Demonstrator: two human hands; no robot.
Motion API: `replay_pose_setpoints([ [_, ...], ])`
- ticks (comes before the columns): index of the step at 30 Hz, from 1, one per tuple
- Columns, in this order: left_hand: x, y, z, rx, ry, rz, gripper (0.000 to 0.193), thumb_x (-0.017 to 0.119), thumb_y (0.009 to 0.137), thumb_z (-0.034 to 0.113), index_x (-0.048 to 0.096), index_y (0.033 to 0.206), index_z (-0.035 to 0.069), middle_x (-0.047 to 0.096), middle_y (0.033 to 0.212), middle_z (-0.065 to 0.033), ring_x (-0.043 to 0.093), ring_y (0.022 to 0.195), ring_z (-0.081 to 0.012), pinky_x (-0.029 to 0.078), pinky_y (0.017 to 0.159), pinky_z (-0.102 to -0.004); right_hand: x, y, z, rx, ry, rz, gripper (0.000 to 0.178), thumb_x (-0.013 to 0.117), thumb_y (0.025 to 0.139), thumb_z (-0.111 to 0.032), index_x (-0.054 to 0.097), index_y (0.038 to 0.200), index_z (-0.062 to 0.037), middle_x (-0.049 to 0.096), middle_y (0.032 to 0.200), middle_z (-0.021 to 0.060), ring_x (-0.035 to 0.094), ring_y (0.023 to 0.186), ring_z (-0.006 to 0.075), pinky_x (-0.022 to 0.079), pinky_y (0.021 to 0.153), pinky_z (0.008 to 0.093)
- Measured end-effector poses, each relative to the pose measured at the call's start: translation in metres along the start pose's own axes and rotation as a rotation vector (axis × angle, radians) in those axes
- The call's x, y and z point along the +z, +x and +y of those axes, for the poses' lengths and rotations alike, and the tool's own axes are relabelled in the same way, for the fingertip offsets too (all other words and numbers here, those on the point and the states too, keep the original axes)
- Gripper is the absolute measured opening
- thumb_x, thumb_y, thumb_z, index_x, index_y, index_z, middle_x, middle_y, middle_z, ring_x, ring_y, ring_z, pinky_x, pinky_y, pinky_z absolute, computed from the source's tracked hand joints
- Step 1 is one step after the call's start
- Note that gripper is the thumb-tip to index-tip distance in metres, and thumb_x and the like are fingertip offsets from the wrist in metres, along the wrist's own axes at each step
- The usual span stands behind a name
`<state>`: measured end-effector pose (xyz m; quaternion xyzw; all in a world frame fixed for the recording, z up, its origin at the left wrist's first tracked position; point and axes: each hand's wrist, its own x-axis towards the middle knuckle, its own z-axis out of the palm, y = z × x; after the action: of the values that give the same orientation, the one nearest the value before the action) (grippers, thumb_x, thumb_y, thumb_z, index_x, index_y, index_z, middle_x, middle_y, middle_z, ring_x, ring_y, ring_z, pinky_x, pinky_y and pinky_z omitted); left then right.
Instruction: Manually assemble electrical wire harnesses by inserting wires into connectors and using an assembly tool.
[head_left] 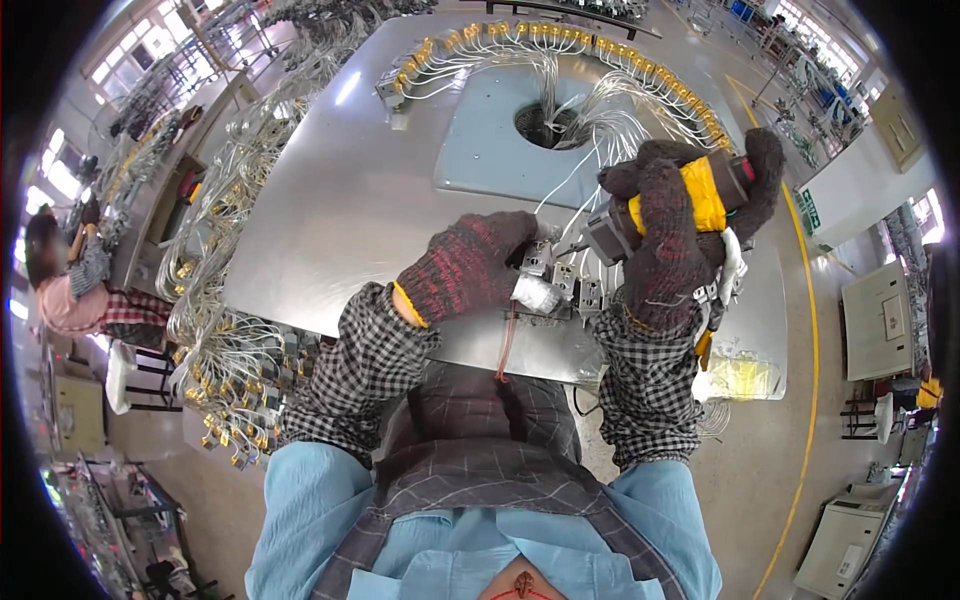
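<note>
My left hand (pixel 465 265), in a dark red-flecked knit glove, is closed at the left end of a small group of metal connectors (pixel 588 295). Its fingertips are partly hidden and seem to pinch one connector, with a white wire running up from there. In my right hand (pixel 668 225), also gloved, is a dark power screwdriver (pixel 707 192) wrapped in yellow tape. Its thin bit points left, close above the connectors. A wad of clear plastic (pixel 537 293) covers part of the group, and a reddish cord (pixel 508 345) hangs from it over the near edge.
The metal table (pixel 330 210) bears a blue-grey plate (pixel 475 150) with a round hole, through which white wires (pixel 612 125) fan out to an arc of yellow-tipped ends (pixel 640 62). Wire bundles (pixel 225 340) hang at the left. A person (pixel 85 285) is at the far left.
</note>
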<state>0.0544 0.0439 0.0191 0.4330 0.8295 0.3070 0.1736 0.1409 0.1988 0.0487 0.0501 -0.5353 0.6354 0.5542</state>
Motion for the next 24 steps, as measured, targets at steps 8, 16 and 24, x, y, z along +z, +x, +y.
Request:
replay_pose_setpoints([
  [8,-0.003,0.005,0.013,-0.125,0.165,-0.074,0.072,0.083,0.064,0.05,0.062,0.122,0.014,0.068,0.114,-0.0098,0.066,0.105,-0.0307,0.052,0.089,-0.0428,-0.002,-0.004,0.009,-0.126,-0.055,-0.148,0.075,0.068,0.084,-0.001,0.027,0.146,-0.0122,0.066,0.093,0.0175,0.068,0.072,0.0244,0.059,0.066,0.0382],
  [16,0.004,-0.002,-0.009,0.017,0.065,0.007,0.082,0.084,0.065,0.047,0.055,0.134,0.013,0.062,0.125,-0.0143,0.06,0.115,-0.0348,0.048,0.096,-0.0453,-0.003,-0.005,0.019,-0.261,-0.202,-0.294,0.071,0.068,0.084,0.004,0.032,0.143,-0.0128,0.066,0.094,0.0184,0.069,0.073,0.0229,0.06,0.063,0.035],
  [24,0.0,-0.027,-0.082,0.27,0.412,0.106,0.07,0.08,0.066,0.046,0.061,0.124,0.012,0.064,0.114,-0.013,0.056,0.109,-0.0351,0.043,0.096,-0.0498,-0.003,-0.01,0.005,-0.169,-0.172,-0.182,0.075,0.068,0.084,0.003,0.028,0.146,-0.0132,0.067,0.09,0.0185,0.069,0.068,0.021,0.057,0.056,0.0306],
])
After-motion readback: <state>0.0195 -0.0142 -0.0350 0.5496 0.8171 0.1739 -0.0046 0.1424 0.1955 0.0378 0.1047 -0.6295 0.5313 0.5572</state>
